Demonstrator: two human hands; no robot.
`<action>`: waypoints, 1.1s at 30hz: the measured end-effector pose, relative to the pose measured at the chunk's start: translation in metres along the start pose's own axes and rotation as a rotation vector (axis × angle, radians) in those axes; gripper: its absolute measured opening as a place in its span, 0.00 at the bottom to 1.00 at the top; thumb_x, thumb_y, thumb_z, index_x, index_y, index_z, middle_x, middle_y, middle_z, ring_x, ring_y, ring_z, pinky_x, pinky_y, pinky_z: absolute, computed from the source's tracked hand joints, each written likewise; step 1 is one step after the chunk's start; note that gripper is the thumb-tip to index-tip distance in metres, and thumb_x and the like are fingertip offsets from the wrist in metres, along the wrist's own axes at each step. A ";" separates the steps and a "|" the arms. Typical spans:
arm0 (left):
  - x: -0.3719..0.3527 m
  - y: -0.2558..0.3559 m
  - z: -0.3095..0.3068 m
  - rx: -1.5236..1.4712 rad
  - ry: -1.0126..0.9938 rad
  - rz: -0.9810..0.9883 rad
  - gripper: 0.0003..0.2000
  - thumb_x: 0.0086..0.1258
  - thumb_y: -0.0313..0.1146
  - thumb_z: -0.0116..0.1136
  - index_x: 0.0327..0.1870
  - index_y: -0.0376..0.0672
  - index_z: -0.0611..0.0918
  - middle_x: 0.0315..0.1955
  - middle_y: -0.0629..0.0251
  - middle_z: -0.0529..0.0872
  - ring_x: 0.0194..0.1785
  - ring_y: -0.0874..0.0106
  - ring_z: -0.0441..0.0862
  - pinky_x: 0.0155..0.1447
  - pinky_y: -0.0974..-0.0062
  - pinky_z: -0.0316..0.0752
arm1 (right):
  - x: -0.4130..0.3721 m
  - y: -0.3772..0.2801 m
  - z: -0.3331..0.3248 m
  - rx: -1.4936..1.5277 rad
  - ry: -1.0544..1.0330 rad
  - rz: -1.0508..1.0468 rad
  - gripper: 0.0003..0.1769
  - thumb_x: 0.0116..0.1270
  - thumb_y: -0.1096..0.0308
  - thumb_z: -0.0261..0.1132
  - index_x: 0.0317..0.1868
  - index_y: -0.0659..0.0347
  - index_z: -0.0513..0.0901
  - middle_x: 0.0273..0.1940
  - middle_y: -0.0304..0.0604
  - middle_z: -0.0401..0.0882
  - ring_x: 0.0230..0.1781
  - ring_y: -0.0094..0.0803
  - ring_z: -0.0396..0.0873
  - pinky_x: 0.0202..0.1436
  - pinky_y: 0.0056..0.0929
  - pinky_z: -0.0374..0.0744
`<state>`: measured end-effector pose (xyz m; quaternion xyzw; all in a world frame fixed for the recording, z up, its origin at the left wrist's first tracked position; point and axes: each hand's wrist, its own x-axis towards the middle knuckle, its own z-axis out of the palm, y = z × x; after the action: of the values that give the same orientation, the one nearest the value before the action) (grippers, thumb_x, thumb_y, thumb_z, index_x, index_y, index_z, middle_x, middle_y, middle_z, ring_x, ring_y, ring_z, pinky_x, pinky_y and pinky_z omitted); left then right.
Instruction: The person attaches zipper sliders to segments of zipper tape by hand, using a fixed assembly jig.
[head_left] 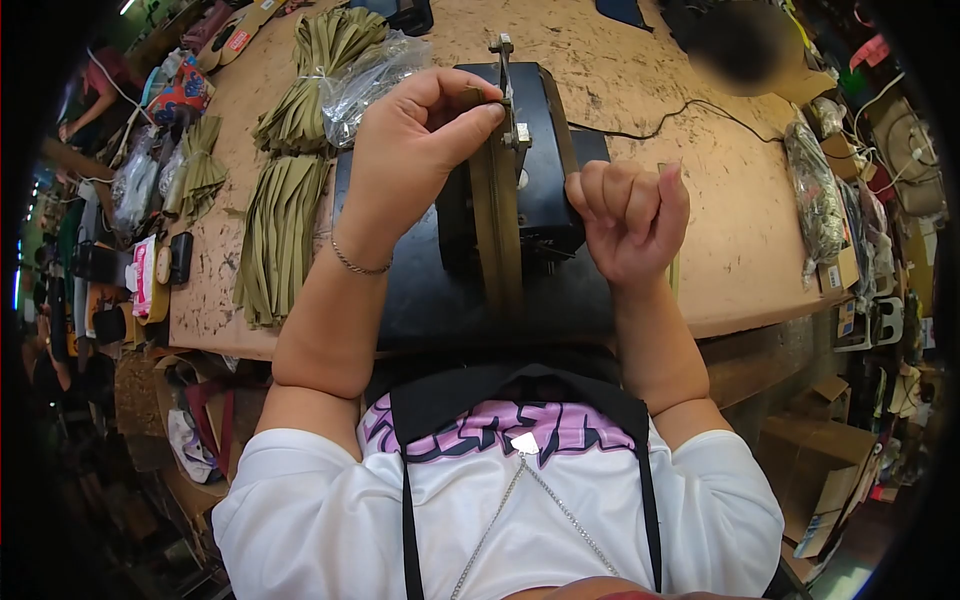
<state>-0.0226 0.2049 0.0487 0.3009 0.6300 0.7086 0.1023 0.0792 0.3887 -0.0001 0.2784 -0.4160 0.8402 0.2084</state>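
Observation:
A black bench machine (545, 170) stands on a dark base, with an upright metal arm (505, 65) at its far end. My left hand (425, 130) is closed in a pinch beside this metal arm, thumb and forefinger gripping the end of an olive fabric strip (474, 95). A long brownish-olive band (495, 220) runs along the machine toward my body. At the machine's right side, my right hand (630, 215) is curled into a fist with the thumb raised. Its fingers hide whatever may be inside.
Bundles of olive strips (280, 235) lie left of the machine, with a clear plastic bag (375, 80) behind. A black cable (690, 105) crosses the wooden table (740, 230). Wrapped goods (815, 190) line the right edge. A person's arm (95, 115) shows far left.

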 end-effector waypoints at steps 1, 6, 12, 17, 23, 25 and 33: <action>0.000 0.000 0.000 0.003 -0.001 0.002 0.07 0.70 0.24 0.64 0.46 0.38 0.84 0.36 0.73 0.85 0.40 0.86 0.79 0.45 0.87 0.72 | 0.000 0.000 0.000 -0.002 -0.001 -0.001 0.34 0.83 0.54 0.35 0.13 0.53 0.56 0.15 0.35 0.55 0.21 0.28 0.56 0.31 0.30 0.60; 0.003 0.000 0.000 0.019 0.008 0.012 0.07 0.70 0.24 0.63 0.46 0.38 0.84 0.37 0.73 0.85 0.40 0.86 0.79 0.45 0.87 0.71 | -0.001 0.001 0.000 -0.004 0.009 -0.008 0.34 0.83 0.54 0.35 0.13 0.53 0.56 0.15 0.35 0.55 0.21 0.28 0.56 0.31 0.30 0.60; 0.000 0.009 0.000 0.012 0.011 0.040 0.07 0.69 0.24 0.64 0.45 0.38 0.84 0.35 0.74 0.85 0.38 0.87 0.79 0.42 0.88 0.71 | 0.001 -0.004 0.003 -0.092 -0.036 0.021 0.31 0.82 0.56 0.43 0.15 0.56 0.61 0.18 0.36 0.60 0.22 0.28 0.59 0.30 0.30 0.61; -0.023 0.029 0.000 -0.051 0.013 0.056 0.06 0.68 0.23 0.64 0.44 0.37 0.83 0.33 0.74 0.85 0.35 0.88 0.78 0.38 0.89 0.72 | 0.014 -0.030 0.037 -0.996 0.063 -0.064 0.10 0.69 0.68 0.66 0.29 0.61 0.82 0.28 0.39 0.75 0.30 0.29 0.73 0.37 0.27 0.71; -0.052 0.043 0.013 -0.120 -0.053 -0.027 0.06 0.69 0.19 0.62 0.45 0.37 0.82 0.36 0.72 0.85 0.36 0.87 0.79 0.39 0.91 0.69 | 0.021 -0.027 0.061 -1.217 -0.047 -0.177 0.12 0.58 0.75 0.73 0.44 0.60 0.87 0.35 0.41 0.81 0.38 0.33 0.79 0.41 0.28 0.76; -0.053 0.038 0.014 -0.141 -0.048 0.001 0.06 0.69 0.20 0.63 0.44 0.36 0.82 0.36 0.71 0.86 0.37 0.87 0.80 0.39 0.90 0.72 | 0.019 -0.028 0.065 -1.267 -0.040 -0.200 0.10 0.58 0.77 0.71 0.42 0.61 0.85 0.35 0.42 0.81 0.37 0.36 0.79 0.40 0.30 0.76; -0.051 0.040 0.018 -0.055 -0.001 0.049 0.06 0.69 0.22 0.65 0.44 0.36 0.83 0.34 0.73 0.86 0.36 0.88 0.79 0.39 0.89 0.73 | 0.023 -0.029 0.070 -1.457 -0.061 -0.266 0.05 0.63 0.76 0.67 0.31 0.62 0.77 0.30 0.44 0.75 0.31 0.42 0.73 0.36 0.35 0.71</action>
<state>0.0370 0.1856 0.0721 0.3136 0.6026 0.7279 0.0936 0.0990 0.3506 0.0668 0.1407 -0.8365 0.3107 0.4288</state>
